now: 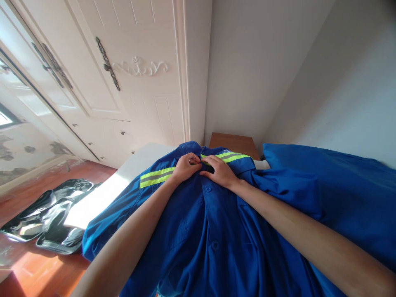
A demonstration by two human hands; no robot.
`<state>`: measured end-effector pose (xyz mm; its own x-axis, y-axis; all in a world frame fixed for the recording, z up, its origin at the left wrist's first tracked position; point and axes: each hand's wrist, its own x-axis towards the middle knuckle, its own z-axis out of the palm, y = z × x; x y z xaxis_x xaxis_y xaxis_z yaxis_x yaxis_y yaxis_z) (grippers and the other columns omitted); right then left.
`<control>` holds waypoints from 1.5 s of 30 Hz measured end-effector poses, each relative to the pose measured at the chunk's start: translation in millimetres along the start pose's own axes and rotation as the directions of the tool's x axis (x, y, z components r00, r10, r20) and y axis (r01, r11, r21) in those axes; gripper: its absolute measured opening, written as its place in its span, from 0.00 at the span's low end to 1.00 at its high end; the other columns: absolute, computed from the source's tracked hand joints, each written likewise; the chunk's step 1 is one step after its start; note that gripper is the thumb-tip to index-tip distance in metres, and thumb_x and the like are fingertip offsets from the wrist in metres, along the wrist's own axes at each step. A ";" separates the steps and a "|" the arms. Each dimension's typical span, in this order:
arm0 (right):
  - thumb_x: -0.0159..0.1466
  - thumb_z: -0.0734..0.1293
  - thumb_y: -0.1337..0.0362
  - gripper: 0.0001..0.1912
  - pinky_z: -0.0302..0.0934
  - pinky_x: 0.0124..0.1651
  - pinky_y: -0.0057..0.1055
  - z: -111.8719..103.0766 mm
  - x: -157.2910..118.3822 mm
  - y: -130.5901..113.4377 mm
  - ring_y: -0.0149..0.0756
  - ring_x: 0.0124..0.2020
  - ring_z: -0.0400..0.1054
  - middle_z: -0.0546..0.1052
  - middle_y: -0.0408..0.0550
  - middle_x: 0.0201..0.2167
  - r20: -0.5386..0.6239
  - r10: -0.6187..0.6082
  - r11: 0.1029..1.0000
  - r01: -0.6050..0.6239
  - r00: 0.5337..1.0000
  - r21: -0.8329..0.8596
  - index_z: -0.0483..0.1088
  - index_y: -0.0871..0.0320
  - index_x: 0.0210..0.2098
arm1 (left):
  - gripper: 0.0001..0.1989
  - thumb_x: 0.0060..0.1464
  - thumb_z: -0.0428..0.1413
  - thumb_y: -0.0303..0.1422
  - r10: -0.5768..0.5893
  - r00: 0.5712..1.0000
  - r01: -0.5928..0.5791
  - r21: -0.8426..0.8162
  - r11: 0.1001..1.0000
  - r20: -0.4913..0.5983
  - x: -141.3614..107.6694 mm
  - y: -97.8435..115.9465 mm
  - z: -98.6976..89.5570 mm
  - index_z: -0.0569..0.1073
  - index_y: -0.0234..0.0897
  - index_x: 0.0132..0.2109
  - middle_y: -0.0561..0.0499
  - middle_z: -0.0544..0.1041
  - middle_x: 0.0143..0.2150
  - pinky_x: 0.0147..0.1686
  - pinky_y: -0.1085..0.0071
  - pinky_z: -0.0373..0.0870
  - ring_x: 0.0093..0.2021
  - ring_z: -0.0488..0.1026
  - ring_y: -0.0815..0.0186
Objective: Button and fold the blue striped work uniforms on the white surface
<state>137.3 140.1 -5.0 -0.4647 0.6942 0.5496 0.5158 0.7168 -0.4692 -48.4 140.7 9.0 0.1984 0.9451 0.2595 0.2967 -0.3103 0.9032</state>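
Observation:
A blue work jacket (192, 214) with yellow-green and grey reflective bands lies spread in front of me, its collar end pointing away. My left hand (186, 167) pinches the edge of the front opening at the level of the bands. Close beside it, my right hand (219, 171) holds the other side of the opening, thumb and fingers curved round the cloth. Below my hands, two buttons (208, 189) show on the front strip. What lies between my fingertips is too small to make out.
A blue pillow (328, 181) lies at the right by the wall. Behind the jacket stands a brown wooden piece (233, 141). A white surface (123, 177) extends left. An open suitcase (58, 218) is on the red floor, below white wardrobe doors (148, 37).

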 end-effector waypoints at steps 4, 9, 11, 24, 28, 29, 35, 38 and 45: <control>0.59 0.72 0.53 0.26 0.63 0.58 0.49 0.7 -0.6 -3.2 0.49 0.54 0.68 0.74 0.55 0.50 0.014 -0.003 1.000 0.003 1.000 0.001 0.69 0.55 0.54 | 0.08 0.43 0.60 0.28 -0.015 1.000 0.015 -0.017 1.000 0.004 0.2 -0.9 0.8 0.71 0.36 0.33 0.53 0.77 0.27 0.33 0.70 0.73 0.31 0.77 0.65; 0.56 0.75 0.57 0.33 0.62 0.60 0.49 1.8 -0.3 -7.9 0.49 0.56 0.67 0.73 0.56 0.53 0.047 -0.071 0.997 0.071 0.996 -0.001 0.65 0.55 0.58 | 0.09 0.41 0.60 0.26 -0.031 0.999 0.033 -0.062 0.998 0.022 0.3 -1.7 -0.3 0.70 0.36 0.33 0.53 0.78 0.28 0.33 0.70 0.73 0.32 0.77 0.65; 0.55 0.76 0.58 0.35 0.62 0.60 0.49 2.6 -0.5 -9.7 0.49 0.56 0.66 0.72 0.55 0.54 0.048 -0.085 0.996 0.084 0.995 0.013 0.63 0.55 0.59 | 0.10 0.41 0.60 0.26 -0.046 0.998 0.049 -0.091 0.995 0.037 0.5 -2.5 -1.7 0.70 0.36 0.34 0.53 0.78 0.29 0.32 0.71 0.72 0.31 0.77 0.65; 0.57 0.74 0.53 0.39 0.63 0.56 0.52 6.8 -2.5 -6.8 0.52 0.55 0.65 0.70 0.57 0.52 0.030 -0.095 0.995 0.094 0.995 0.041 0.57 0.53 0.62 | 0.19 0.40 0.67 0.33 -0.101 0.978 0.147 -0.261 0.954 0.182 -1.4 -1.4 -7.9 0.72 0.35 0.40 0.51 0.80 0.31 0.33 0.70 0.73 0.34 0.79 0.63; 0.56 0.75 0.55 0.39 0.62 0.58 0.52 7.1 -3.2 -7.3 0.50 0.55 0.65 0.70 0.55 0.53 0.011 -0.077 0.993 0.075 0.997 0.090 0.57 0.51 0.62 | 0.20 0.39 0.69 0.33 -0.113 0.977 0.165 -0.308 0.937 0.180 -0.9 -4.2 -9.6 0.71 0.35 0.40 0.50 0.81 0.31 0.33 0.69 0.73 0.34 0.79 0.62; 0.57 0.74 0.55 0.38 0.62 0.58 0.51 7.2 -3.5 -7.4 0.50 0.55 0.66 0.70 0.55 0.53 0.002 -0.065 0.992 0.065 0.998 0.108 0.57 0.51 0.62 | 0.20 0.39 0.69 0.33 -0.120 0.977 0.173 -0.321 0.931 0.178 -0.7 -4.3 -10.1 0.70 0.35 0.40 0.49 0.81 0.32 0.34 0.69 0.74 0.34 0.80 0.62; 0.63 0.63 0.69 0.25 0.61 0.60 0.48 5.9 -3.3 -8.3 0.44 0.55 0.67 0.71 0.56 0.54 -0.108 -0.019 0.988 0.035 0.994 0.148 0.62 0.55 0.60 | 0.21 0.38 0.69 0.32 -0.118 0.986 0.154 -0.345 0.926 0.122 0.2 -2.9 -10.6 0.70 0.35 0.40 0.50 0.81 0.31 0.32 0.72 0.72 0.32 0.79 0.64; 0.63 0.61 0.70 0.20 0.62 0.60 0.47 4.7 -1.6 -7.4 0.44 0.54 0.68 0.74 0.55 0.51 -0.101 -0.001 0.993 0.013 0.995 0.120 0.70 0.56 0.54 | 0.20 0.38 0.68 0.31 -0.132 0.987 0.156 -0.326 0.933 0.095 0.4 -2.2 -9.4 0.70 0.35 0.39 0.50 0.80 0.30 0.31 0.71 0.72 0.31 0.79 0.64; 0.64 0.63 0.67 0.14 0.65 0.55 0.44 4.5 1.5 -1.8 0.42 0.49 0.72 0.79 0.51 0.46 -0.104 0.077 0.982 -0.057 0.992 0.182 0.77 0.54 0.46 | 0.18 0.38 0.67 0.30 -0.125 0.989 0.142 -0.318 0.937 0.074 0.4 -2.4 -9.4 0.70 0.35 0.38 0.52 0.79 0.28 0.33 0.70 0.72 0.31 0.78 0.65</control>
<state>132.4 140.1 -6.5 -0.3463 0.7370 0.5804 0.4017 0.6756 -0.6182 -57.8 142.8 10.2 0.2287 0.9662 0.1187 0.0096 -0.1241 0.9922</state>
